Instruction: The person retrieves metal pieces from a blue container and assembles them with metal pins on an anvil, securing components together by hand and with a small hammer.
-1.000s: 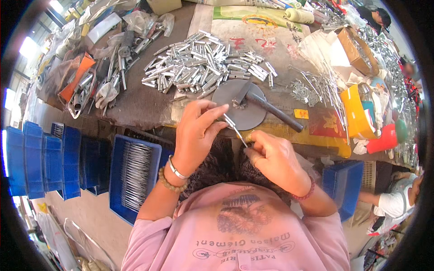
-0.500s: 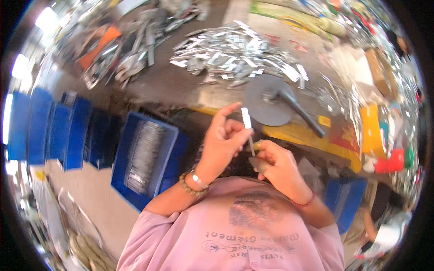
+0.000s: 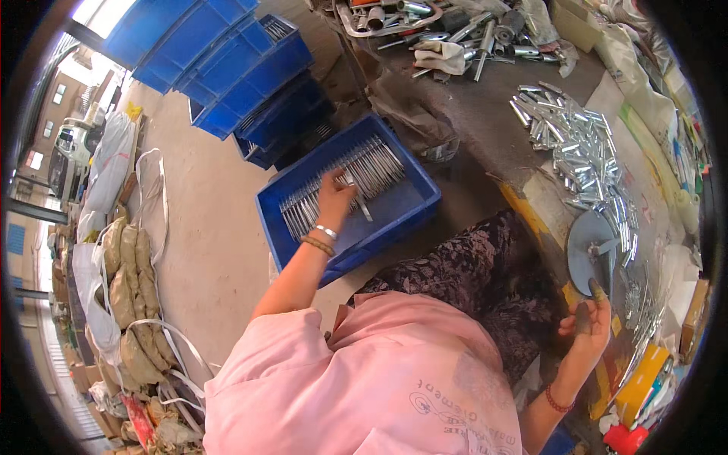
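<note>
My left hand (image 3: 336, 199) reaches into a blue crate (image 3: 406, 212) on the left, its fingers closed round a slim metal rod (image 3: 365, 206) whose end sticks out beside the fingers. Under and around that hand, a row of similar slim metal rods (image 3: 379, 165) lies packed side by side in the crate. At the right, my right hand (image 3: 590, 324) hovers by the edge of the bench, with dark coverings on thumb and forefinger. Its fingers are apart and nothing shows between them. Just beyond it is a round grey disc (image 3: 582, 246) with a bar across it.
A heap of shiny metal tubes (image 3: 572, 144) covers part of the bench. Tools and a glove (image 3: 441, 58) lie farther back. Stacked blue crates (image 3: 227, 68) stand at the upper left, and tan sacks (image 3: 136, 296) with white straps line the left side.
My view has swung left. My left hand has carried the metal rod from in front of my chest into the blue crate; my right hand has let go of it and moved right.
</note>
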Demonstrator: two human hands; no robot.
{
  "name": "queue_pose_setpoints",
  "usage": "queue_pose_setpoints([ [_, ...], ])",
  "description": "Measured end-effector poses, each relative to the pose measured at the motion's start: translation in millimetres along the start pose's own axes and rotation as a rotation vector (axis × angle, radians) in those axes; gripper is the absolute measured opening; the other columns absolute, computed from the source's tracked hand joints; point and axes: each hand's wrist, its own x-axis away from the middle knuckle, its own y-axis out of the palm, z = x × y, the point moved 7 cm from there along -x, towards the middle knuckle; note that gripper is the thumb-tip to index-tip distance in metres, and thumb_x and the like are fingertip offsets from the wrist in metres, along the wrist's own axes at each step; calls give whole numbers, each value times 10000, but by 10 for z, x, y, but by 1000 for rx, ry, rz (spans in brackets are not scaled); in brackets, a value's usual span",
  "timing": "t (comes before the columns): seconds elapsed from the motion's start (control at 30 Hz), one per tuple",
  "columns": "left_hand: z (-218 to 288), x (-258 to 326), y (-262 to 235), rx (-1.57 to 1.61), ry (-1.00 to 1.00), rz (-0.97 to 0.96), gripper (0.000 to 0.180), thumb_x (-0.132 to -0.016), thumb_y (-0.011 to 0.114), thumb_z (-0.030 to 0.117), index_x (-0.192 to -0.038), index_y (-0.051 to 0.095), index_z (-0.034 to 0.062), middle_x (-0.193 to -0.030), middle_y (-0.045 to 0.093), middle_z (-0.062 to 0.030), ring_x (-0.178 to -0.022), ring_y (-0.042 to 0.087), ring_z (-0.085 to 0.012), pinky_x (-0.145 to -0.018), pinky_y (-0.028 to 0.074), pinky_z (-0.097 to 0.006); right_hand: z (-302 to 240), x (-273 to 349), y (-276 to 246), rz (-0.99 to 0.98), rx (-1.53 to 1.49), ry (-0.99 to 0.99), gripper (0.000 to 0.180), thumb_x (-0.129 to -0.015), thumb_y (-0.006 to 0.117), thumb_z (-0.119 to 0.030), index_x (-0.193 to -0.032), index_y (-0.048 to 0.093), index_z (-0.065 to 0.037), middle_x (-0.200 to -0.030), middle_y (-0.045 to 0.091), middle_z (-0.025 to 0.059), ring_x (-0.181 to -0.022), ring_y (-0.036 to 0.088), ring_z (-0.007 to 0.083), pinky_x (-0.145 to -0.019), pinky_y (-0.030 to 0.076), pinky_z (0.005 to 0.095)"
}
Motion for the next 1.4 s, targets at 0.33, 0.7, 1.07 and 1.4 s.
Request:
queue_pose_setpoints([
  [0.33, -1023, -789, -838, -434, 12, 173, 554, -850, 887, 173, -1347, 682, 36, -1141, 798, -196, -1098, 765, -358, -989, 590, -428, -39, -19, 34, -10, 12, 33, 367, -1101, 673, -162, -1407, 649, 39, -1007, 747, 92, -718, 673, 107, -614, 541, 238],
  [0.7, -567, -865, -804, -510, 286, 260, 359, -962, 843, 297, -1174, 745, 24, -1047, 781, -196, -879, 744, -337, -845, 593, -437, -32, -10, 105, -128, -42, 81, 351, -1103, 685, -116, -1441, 677, -21, -1023, 755, 85, -739, 699, 94, -640, 568, 235],
  [1.07, 3262, 738, 1515, -6, 977, -436, 484, -887, 888, 94, -1338, 714, 109, -1126, 695, -58, -911, 662, -186, -812, 570, -329, -241, 69, 108, -190, -51, 17, 289, -1092, 661, -21, -1376, 715, 2, -1011, 771, 79, -773, 709, 83, -692, 605, 248],
  [1.4, 3502, 796, 2108, -317, 1115, -435, 332, -931, 848, 83, -1247, 751, 55, -1047, 691, -104, -901, 673, -240, -839, 560, -355, -325, 84, 141, -136, -43, -279, 289, -938, 739, 16, -1226, 735, 4, -1136, 761, 215, -1036, 754, 416, -898, 610, 435],
])
